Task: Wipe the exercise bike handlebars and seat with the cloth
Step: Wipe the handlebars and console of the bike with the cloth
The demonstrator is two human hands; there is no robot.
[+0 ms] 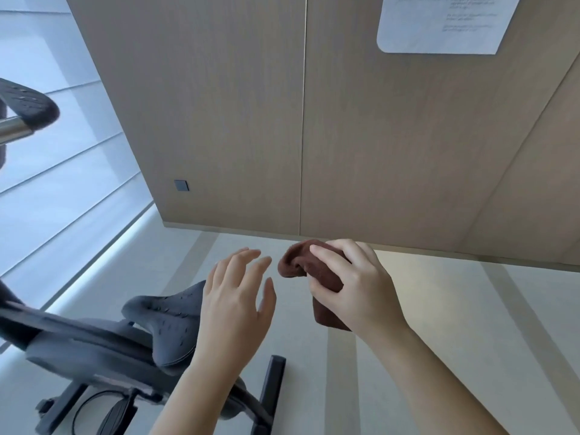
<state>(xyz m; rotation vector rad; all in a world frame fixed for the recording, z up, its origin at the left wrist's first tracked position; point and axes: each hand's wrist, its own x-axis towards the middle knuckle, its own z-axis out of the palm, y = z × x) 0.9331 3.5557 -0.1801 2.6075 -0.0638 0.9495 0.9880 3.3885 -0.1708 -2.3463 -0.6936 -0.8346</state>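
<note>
So from my head cam, looking down: my right hand (354, 287) is bunched around a dark brown, fuzzy terry cloth (301, 265), fingers wrapped over the top and thumb tucked along the side. The cloth is crumpled into a soft lump, one rounded fold poking out to the left past my fingertips and a longer tail hanging down under my palm. My left hand (235, 302) is empty, fingers spread and slightly curled, palm turned toward the cloth, close to it but not touching.

Below and left of that hand is the exercise bike's dark grey padded seat (169, 321), a smooth saddle shape, wide at the back and narrowing to a nose. Its matte surface is dotted with little droplets or specks, can't tell which. My left wrist covers the seat's right edge from this angle. Under it are the dark frame (78, 340), a black pedal (116, 416) and a black rectangular floor bar (271, 390).

Way up at the left edge is one black textured handlebar grip (28, 105), rounded at the end, with the same specks, sitting over a shiny metal tube (12, 130). It's well apart from both hands.

Behind everything: a pale wood-grain panelled wall (376, 136) with a small dark square plate (181, 185) and a white sheet of paper (445, 23), text too blurry to read. Floor is pale grey with lighter stripes (439, 309).
</note>
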